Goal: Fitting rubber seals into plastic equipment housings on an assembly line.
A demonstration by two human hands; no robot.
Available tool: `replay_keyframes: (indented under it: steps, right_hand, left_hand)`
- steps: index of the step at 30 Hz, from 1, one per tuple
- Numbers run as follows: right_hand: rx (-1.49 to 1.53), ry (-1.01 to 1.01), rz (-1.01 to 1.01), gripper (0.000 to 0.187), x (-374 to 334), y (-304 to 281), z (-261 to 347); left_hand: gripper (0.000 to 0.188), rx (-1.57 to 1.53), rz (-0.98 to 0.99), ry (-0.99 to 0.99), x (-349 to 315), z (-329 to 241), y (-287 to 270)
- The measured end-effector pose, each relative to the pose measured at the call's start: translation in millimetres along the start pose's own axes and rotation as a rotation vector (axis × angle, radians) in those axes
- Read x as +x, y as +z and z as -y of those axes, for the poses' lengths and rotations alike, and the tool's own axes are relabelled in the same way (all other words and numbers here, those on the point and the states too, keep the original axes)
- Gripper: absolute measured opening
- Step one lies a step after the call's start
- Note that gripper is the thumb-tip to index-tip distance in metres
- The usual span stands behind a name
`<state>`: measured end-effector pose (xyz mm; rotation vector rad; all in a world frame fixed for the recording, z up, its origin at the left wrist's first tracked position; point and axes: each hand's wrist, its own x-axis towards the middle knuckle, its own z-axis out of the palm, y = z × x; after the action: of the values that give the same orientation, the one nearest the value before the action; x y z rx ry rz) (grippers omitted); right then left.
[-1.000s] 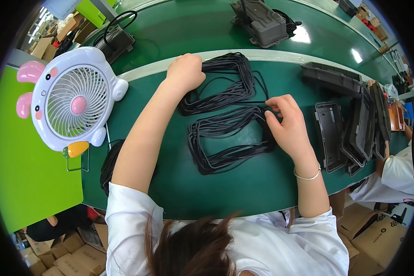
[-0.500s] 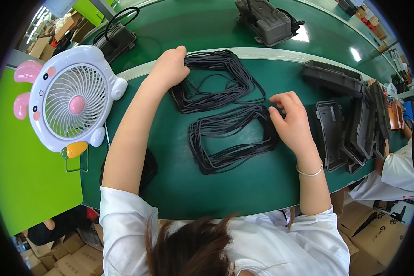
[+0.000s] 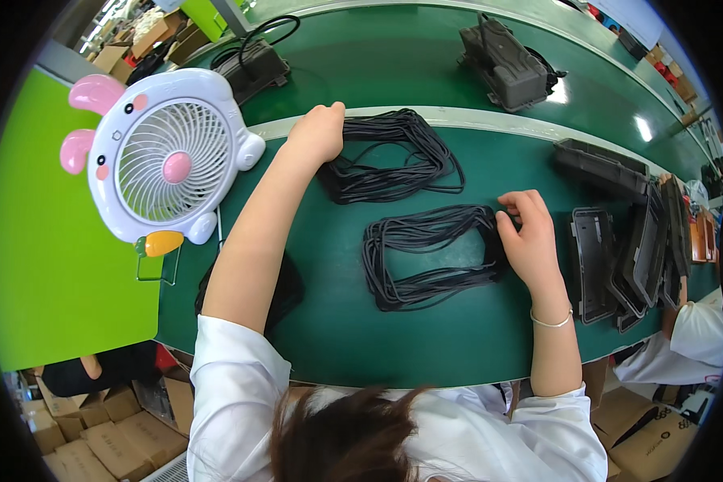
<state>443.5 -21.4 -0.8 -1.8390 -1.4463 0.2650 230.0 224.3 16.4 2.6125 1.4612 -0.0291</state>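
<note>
Two flat loops of black cord lie on the green table in front of me. At the left end of the far cord loop [image 3: 438, 157], my left hand [image 3: 320, 135] is closed on its corner, and the fingertips are partly hidden. The near cord loop [image 3: 430, 295] rests a little closer to me, a rough rectangle with an open middle. Beside its right end is my right hand [image 3: 530, 241], fingers bent and apart with the thumb held off them. Nothing shows in that hand; whether its edge touches the cord I cannot tell.
A white rabbit-shaped fan [image 3: 177, 167] stands at the left. Several black plastic housings [image 3: 593, 261] are stacked at the right, near a co-worker's white sleeve [image 3: 695, 329]. Beyond the pale ledge sit two dark boxes with cables, one a grey-black box [image 3: 506, 72]. A dark bundle [image 3: 287, 293] lies partly behind my left forearm.
The whole view has shifted, so the scene sits further right and mostly lower. Both hands stay at about the same places by the two cord loops.
</note>
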Motion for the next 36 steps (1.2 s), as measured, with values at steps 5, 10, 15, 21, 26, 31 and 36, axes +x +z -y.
replay_keyframes:
  steps: [5, 10, 15, 21, 26, 31, 36]
  right_hand:
    - [0.001, 0.008, 0.018, 0.017, -1, 3, -4]
    - [-0.019, -0.058, -0.002, 0.014, -2, 2, -11]
    - [-0.102, -0.091, 0.008, 0.013, -2, 9, -12]
    - [-0.107, -0.106, -0.003, 0.012, -2, 12, -17]
    - [-0.103, -0.083, 0.004, 0.013, 0, 13, -18]
    - [-0.092, -0.099, -0.015, 0.013, 0, 14, -21]
    - [-0.074, -0.131, -0.032, 0.011, -1, 16, -21]
  left_hand:
    - [0.053, -0.007, -0.364, 0.353, -55, 7, -35]
    - [0.041, 0.418, -1.208, 0.048, -128, 52, -112]
    - [0.046, 0.494, -1.118, -0.235, -164, 127, -118]
    - [0.058, 0.463, -1.148, -0.154, -172, 141, -97]
    - [0.054, 0.226, -1.19, -0.247, -177, 181, -77]
    - [0.048, 0.15, -1.128, -0.19, -176, 192, -78]
    - [0.048, 0.142, -1.126, -0.203, -181, 196, -79]
